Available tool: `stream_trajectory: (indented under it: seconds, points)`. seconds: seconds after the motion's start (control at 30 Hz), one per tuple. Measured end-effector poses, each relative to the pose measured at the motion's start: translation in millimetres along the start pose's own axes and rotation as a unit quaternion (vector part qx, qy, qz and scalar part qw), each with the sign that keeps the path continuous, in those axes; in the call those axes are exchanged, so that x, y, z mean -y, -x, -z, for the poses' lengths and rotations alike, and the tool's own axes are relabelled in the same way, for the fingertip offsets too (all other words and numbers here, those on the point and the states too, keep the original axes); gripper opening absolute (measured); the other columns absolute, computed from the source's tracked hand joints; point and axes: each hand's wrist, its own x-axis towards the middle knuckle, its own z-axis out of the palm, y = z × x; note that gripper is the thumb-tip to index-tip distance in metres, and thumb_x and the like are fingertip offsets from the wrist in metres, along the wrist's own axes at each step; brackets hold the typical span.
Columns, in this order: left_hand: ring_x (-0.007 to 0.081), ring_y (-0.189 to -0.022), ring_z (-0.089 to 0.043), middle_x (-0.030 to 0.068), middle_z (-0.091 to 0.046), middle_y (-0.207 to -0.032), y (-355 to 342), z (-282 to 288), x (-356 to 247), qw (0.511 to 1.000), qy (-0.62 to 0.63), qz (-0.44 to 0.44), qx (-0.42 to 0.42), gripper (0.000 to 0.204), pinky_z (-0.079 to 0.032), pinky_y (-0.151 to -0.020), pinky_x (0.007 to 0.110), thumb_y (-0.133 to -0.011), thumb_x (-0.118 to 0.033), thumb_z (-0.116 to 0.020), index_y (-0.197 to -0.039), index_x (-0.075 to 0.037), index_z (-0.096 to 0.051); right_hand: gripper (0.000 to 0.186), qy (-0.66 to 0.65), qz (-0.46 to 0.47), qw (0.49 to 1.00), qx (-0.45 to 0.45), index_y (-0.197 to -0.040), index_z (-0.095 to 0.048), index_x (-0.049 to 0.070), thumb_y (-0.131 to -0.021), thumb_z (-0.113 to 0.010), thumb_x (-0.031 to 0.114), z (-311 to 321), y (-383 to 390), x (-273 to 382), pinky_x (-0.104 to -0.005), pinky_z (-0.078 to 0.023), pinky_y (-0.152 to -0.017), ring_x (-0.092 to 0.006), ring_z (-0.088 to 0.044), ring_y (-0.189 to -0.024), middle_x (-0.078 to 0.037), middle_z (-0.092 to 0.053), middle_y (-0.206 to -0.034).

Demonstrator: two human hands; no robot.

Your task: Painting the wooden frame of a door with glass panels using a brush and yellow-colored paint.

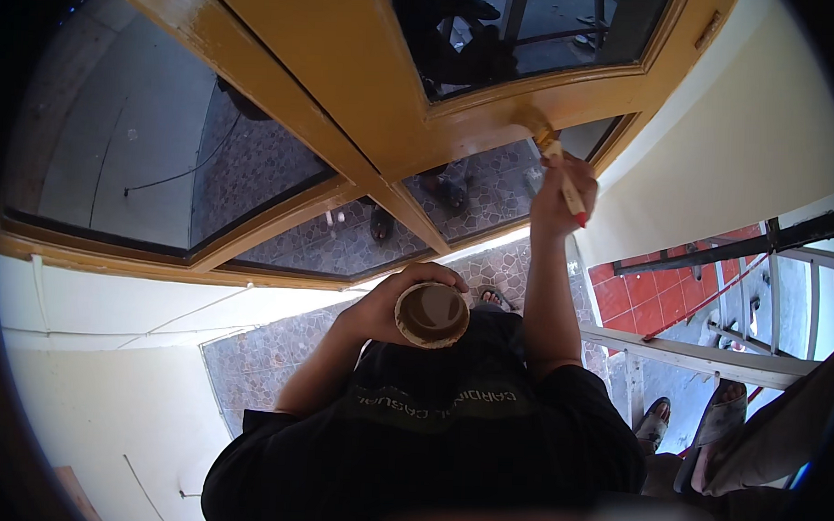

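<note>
My left hand (383,303) is wrapped around a round paint cup (432,315), held upright in front of my chest. Its rim is crusted, and brown paint shows inside. Up and to the right, my right hand (566,194) grips a paintbrush (555,160) by its pale, red-tipped wooden handle. The bristles touch the yellow-brown rail of a wooden door (477,129), just below a dark glass pane (544,35). A darker patch lies on the wood around the bristles. The fingers of my right hand are partly hidden behind the handle.
More framed glass panes (280,233) reflect a patterned floor. A cream wall (725,133) adjoins the door's right side. At the right are a pale metal railing (708,355), red floor tiles (645,296) and another person's sandalled feet (719,409). Stone-patterned flooring (266,365) lies below me.
</note>
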Motion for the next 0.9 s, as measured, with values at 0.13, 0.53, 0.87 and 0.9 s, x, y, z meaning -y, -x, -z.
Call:
stream_trajectory:
  seconds: [0.13,0.53,0.87,0.9]
  points:
    - [0.0268,-0.122,-0.052,0.0134,-0.054,-0.128,-1,-2,1,1.000,-0.009,0.003,-0.001,0.081,-0.042,-0.102,0.040,-0.063,-0.016,-0.088,-0.130,-0.007,-0.044,0.015,-0.086,-0.010,0.996,0.002,-0.096,-0.047,-0.001,-0.088,-0.060,-0.006,-6,3,28,-0.0328,-0.058,-0.068,-0.0260,-0.067,-0.082,-0.023,-0.061,-0.097]
    - [0.0272,-0.121,-0.053,0.0127,-0.054,-0.128,2,-1,-1,1.000,-0.025,-0.008,-0.007,0.082,-0.043,-0.102,0.040,-0.062,-0.017,-0.089,-0.131,-0.007,-0.044,0.019,-0.044,-0.032,0.998,-0.043,-0.099,-0.045,0.000,-0.089,-0.061,-0.004,0,-16,11,-0.0313,-0.058,-0.065,-0.0231,-0.067,-0.074,-0.022,-0.062,-0.097]
    - [0.0275,-0.121,-0.053,0.0136,-0.054,-0.128,-5,-6,0,1.000,0.005,0.002,0.007,0.081,-0.043,-0.102,0.040,-0.063,-0.015,-0.088,-0.130,-0.007,-0.044,0.020,-0.070,0.030,0.987,0.145,-0.098,-0.050,0.002,-0.086,-0.062,-0.009,-23,-4,39,-0.0349,-0.059,-0.068,-0.0262,-0.067,-0.081,-0.022,-0.061,-0.099]
    - [0.0278,-0.121,-0.053,0.0138,-0.054,-0.128,-4,-7,0,1.000,0.006,-0.001,0.004,0.081,-0.043,-0.102,0.040,-0.064,-0.015,-0.088,-0.131,-0.007,-0.044,0.021,-0.064,0.026,0.990,0.120,-0.098,-0.050,0.002,-0.086,-0.061,-0.010,-19,-6,28,-0.0345,-0.059,-0.068,-0.0261,-0.067,-0.081,-0.022,-0.061,-0.099]
